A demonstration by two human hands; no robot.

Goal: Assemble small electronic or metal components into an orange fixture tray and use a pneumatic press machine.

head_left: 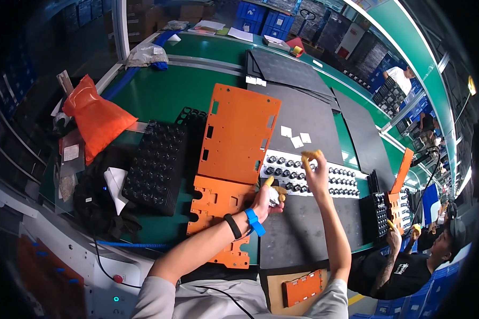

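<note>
The left hand (266,201) partly hides the small white piece (274,198) it holds, so the shape is hard to make out. Whether the right hand (318,178) grips anything I cannot tell; its fingertips are too small in view. It also blocks a stretch of the white panel (270,152), whose rows of black parts (287,173) show on both sides of it. The lower edge cuts off the person's body.

Pale print marks the shirt of a co-worker (402,276) at right; a white label sits on a clear bag (71,152) at left. Both are too small to read.

The left hand is palm up, fingers curled around the piece, beside the panel's left end and over the orange plate (218,199). The right forearm points up, its hand above the panel, thumb and forefinger bent close together, yellow covers on the tips.
</note>
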